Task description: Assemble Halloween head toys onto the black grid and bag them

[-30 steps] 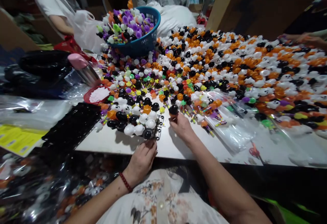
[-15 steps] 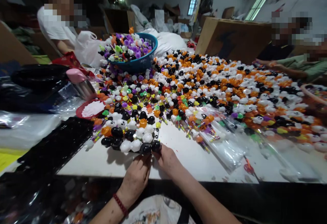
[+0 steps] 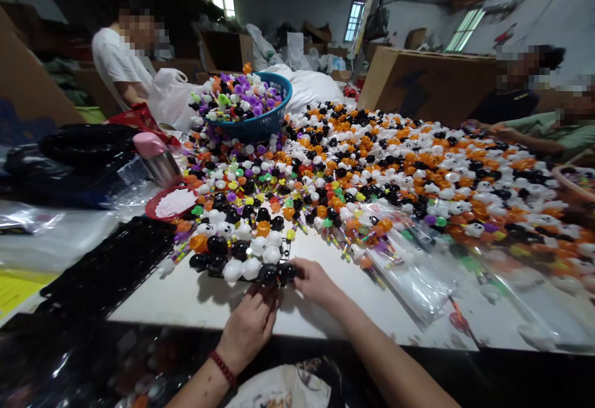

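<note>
Loose toys [image 3: 372, 172] crowd black rack [image 3: 285, 252], blue basket [image 3: 274, 118] beyond

The room is dim, with small, bright barred windows [image 3: 355, 20] set in the pale back wall [image 3: 421, 14]. Soft shadow darkens the flat white tabletop [image 3: 367, 315] beneath round black and white plastic figures [image 3: 251, 268]. Glare streaks flat clear plastic bags [image 3: 421, 284]; the edges look stretched, the lower left murky.

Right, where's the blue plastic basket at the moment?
In the head view, the blue plastic basket sits left of centre, toward the back, with the white sack behind it and the pink-capped flask nearer, to its left.
</note>
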A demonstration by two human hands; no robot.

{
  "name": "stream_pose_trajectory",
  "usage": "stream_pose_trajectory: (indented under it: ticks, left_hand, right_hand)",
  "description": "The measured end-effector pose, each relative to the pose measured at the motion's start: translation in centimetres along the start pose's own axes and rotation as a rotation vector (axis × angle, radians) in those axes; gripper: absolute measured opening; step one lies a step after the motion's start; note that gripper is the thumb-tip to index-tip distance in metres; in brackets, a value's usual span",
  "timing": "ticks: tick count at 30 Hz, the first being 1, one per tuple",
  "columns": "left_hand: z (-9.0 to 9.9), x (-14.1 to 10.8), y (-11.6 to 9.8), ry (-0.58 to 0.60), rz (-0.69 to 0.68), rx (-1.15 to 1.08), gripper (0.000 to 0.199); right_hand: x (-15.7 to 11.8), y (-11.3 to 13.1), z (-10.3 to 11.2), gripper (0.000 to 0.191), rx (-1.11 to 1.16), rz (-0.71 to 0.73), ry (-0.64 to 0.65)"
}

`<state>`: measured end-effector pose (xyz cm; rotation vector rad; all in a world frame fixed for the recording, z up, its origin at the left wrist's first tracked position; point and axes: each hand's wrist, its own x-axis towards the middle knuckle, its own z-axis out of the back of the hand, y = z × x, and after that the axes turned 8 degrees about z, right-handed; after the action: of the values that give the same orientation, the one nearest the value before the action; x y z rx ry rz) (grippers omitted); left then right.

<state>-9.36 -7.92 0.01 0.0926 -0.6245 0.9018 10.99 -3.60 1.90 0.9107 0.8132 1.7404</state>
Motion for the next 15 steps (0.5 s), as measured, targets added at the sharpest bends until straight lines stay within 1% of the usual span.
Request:
stream_pose_trajectory:
  ticks: [1,3,4,6,8,9,11,13,15]
  left_hand:
    - [0.0,0.0,-0.1,0.000,0.003,0.000,0.030]
    - [0.1,0.1,-0.2,-0.003,0.007,0.000,0.028]
    - [0.1,0.1,-0.3,-0.011,0.011,0.001,0.027]
    - [0.1,0.1,-0.3,-0.040,0.019,0.002,0.024]
    - [0.1,0.0,-0.3,-0.072,0.026,-0.002,0.022]
    - [0.1,-0.1,-0.3,-0.083,0.029,-0.006,0.021]
    - [0.0,-0.2,-0.3,-0.088,0.030,-0.015,0.020]
    - [0.0,-0.3,-0.2,-0.079,0.023,-0.019,0.019]
    - [-0.1,-0.4,-0.2,-0.070,0.022,-0.023,0.020]
  right_hand:
    - [1.0,-0.1,0.9,0.020,-0.044,-0.039,-0.025]
    - [3.6,-0.3,2.4,0.018,-0.154,-0.068,-0.118]
    - [5.0,-0.5,3.0,0.016,-0.289,-0.086,-0.166]
    - [7.5,-1.0,3.8,0.013,-0.474,-0.142,-0.177]
    - [9.1,-1.5,3.9,0.008,-0.531,-0.170,-0.166]
    - [9.4,-1.6,3.9,0.007,-0.530,-0.173,-0.164]
    - [9.1,-1.7,3.7,0.009,-0.524,-0.161,-0.170]
    - [7.7,-1.5,3.4,0.011,-0.524,-0.148,-0.183]
    - [5.7,-1.1,3.1,0.012,-0.481,-0.122,-0.200]
